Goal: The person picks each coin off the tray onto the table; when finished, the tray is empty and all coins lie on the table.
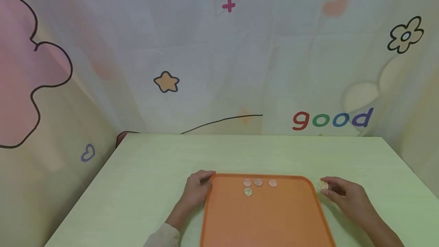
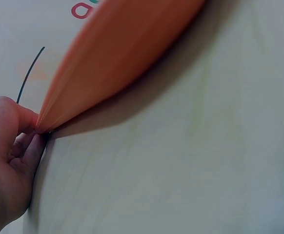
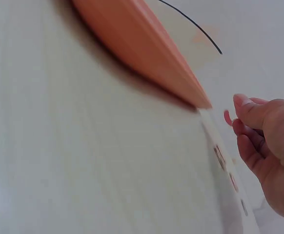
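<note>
An orange tray [image 1: 264, 216] lies on the pale table. My left hand [image 1: 197, 189] is at its far left corner and grips the rim; in the left wrist view the thumb and a finger of the left hand [image 2: 8, 161] meet at the tray's edge [image 2: 108, 58]. Just outside the tray's far right corner, my right hand [image 1: 351, 197] pinches a gold-coloured coin [image 1: 323, 185] between thumb and fingers. On the tray, three pinkish coins, one of them the middle coin [image 1: 258, 182], form a row near the far rim. A gold-coloured coin [image 1: 248, 191] lies below the leftmost one.
Behind the table [image 1: 147, 186] hangs a printed curtain [image 1: 212, 60] with a star, a flower and the word "good". More of it stands along both sides. The tray's raised side [image 3: 142, 48] shows in the right wrist view, where the pinched coin cannot be made out.
</note>
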Motion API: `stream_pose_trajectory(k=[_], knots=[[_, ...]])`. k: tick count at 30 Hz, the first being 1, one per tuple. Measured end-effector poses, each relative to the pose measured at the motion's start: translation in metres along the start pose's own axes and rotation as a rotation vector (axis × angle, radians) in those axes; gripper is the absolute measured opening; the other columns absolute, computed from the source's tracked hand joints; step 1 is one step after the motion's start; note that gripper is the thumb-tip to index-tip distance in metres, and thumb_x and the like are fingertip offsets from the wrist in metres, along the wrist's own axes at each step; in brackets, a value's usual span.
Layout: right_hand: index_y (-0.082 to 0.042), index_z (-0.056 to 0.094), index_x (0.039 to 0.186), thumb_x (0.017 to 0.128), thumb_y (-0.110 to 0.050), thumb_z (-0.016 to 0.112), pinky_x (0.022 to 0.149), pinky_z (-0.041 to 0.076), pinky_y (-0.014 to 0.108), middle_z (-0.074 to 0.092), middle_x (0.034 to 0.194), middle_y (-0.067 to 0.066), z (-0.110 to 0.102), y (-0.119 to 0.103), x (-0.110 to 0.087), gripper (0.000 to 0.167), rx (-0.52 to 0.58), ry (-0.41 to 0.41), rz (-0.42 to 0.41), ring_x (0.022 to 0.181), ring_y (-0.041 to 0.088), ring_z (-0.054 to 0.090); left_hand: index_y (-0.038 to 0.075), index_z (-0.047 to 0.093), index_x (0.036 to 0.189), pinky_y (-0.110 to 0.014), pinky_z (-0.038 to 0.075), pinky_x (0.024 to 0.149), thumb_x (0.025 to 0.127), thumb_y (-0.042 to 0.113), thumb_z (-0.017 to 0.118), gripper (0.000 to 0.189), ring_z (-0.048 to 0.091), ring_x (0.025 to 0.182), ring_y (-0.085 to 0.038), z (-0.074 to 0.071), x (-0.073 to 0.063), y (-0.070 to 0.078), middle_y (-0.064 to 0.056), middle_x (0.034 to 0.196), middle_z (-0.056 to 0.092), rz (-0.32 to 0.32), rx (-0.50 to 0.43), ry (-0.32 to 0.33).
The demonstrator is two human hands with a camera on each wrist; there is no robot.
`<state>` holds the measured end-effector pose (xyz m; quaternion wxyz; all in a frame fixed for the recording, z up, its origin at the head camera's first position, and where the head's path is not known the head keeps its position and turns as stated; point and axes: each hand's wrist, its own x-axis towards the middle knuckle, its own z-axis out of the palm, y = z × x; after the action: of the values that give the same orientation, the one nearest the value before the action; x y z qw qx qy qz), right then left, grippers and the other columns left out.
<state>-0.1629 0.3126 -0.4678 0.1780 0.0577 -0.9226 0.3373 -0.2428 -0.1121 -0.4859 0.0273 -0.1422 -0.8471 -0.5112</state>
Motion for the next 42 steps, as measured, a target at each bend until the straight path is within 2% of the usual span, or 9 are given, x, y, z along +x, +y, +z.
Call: stream_pose_trajectory(k=[5,12,16,22,25,30,32,38,42], knots=[[0.001,0.074,0.109,0.084,-0.004,0.079,0.059,0.046,0.009,0.065,0.073,-0.013,-0.018,0.022,-0.01,0.026,-0.063,0.045,0.017,0.066,-0.013,0.054,-0.004,0.071,0.123,-0.051,0.053,0.102,0.091,-0.007,0.059,0.034,0.064,0.119,-0.039,0.0,0.0,-0.001,-0.021,0.119,0.071,-0.004,-0.018,-0.002],[0.003,0.074,0.113,0.085,-0.007,0.078,0.059,0.047,0.013,0.063,0.075,-0.01,-0.032,0.044,-0.019,0.03,-0.166,-0.027,0.087,0.066,-0.012,0.048,-0.004,0.071,0.123,-0.051,0.053,0.103,0.09,-0.007,0.059,0.035,0.064,0.12,-0.038,0.0,0.0,-0.001,-0.02,0.119,0.072,-0.006,-0.018,-0.003],[0.006,0.073,0.11,0.082,-0.002,0.08,0.058,0.045,0.011,0.061,0.075,-0.012,-0.033,0.053,-0.023,0.03,-0.15,-0.01,0.05,0.065,-0.01,0.048,-0.003,0.071,0.124,-0.044,0.055,0.102,0.091,-0.005,0.058,0.035,0.065,0.119,-0.036,0.0,0.001,-0.001,-0.019,0.119,0.072,-0.008,-0.005,-0.011],[0.005,0.074,0.105,0.081,-0.002,0.08,0.057,0.041,0.011,0.057,0.073,-0.017,-0.034,0.059,-0.026,0.026,-0.161,-0.013,0.023,0.065,-0.01,0.044,-0.003,0.071,0.123,-0.043,0.056,0.099,0.09,-0.006,0.058,0.035,0.066,0.118,-0.037,0.002,0.002,-0.003,-0.019,0.118,0.072,0.013,-0.003,-0.003],[0.004,0.074,0.104,0.081,-0.002,0.08,0.056,0.039,0.013,0.057,0.073,-0.015,-0.034,0.061,-0.027,0.025,-0.161,-0.02,0.033,0.065,-0.008,0.042,-0.005,0.072,0.121,-0.042,0.058,0.096,0.089,-0.006,0.058,0.035,0.067,0.114,-0.036,0.003,0.002,-0.004,-0.02,0.115,0.073,0.054,0.008,0.018],[0.002,0.076,0.103,0.08,-0.002,0.08,0.055,0.037,0.016,0.061,0.071,-0.015,-0.034,0.062,-0.026,0.024,-0.164,-0.017,0.051,0.064,-0.007,0.04,-0.005,0.071,0.123,-0.044,0.056,0.098,0.09,-0.005,0.058,0.035,0.066,0.116,-0.037,0.002,0.002,-0.003,-0.021,0.118,0.072,0.031,0.008,0.001],[0.001,0.078,0.102,0.079,-0.003,0.081,0.055,0.037,0.016,0.063,0.073,-0.017,-0.034,0.063,-0.026,0.023,-0.168,-0.01,0.045,0.065,-0.008,0.041,-0.004,0.07,0.124,-0.048,0.055,0.1,0.091,-0.006,0.058,0.036,0.064,0.119,-0.038,0.001,0.002,-0.001,-0.021,0.12,0.071,0.007,-0.008,-0.016],[-0.003,0.08,0.099,0.076,-0.008,0.085,0.059,0.038,0.011,0.07,0.08,-0.012,-0.036,0.064,-0.024,0.024,-0.181,-0.014,0.02,0.069,-0.012,0.043,-0.003,0.07,0.124,-0.048,0.055,0.1,0.092,-0.005,0.058,0.035,0.065,0.119,-0.038,0.0,0.001,-0.001,-0.02,0.119,0.072,0.014,0.009,-0.012],[-0.002,0.08,0.101,0.078,-0.01,0.084,0.059,0.038,0.013,0.067,0.079,-0.014,-0.037,0.062,-0.022,0.025,-0.199,-0.04,0.025,0.07,-0.012,0.041,-0.003,0.071,0.123,-0.047,0.055,0.1,0.091,-0.006,0.058,0.034,0.065,0.118,-0.038,0.0,0.001,-0.001,-0.019,0.118,0.072,0.017,0.019,-0.007]])
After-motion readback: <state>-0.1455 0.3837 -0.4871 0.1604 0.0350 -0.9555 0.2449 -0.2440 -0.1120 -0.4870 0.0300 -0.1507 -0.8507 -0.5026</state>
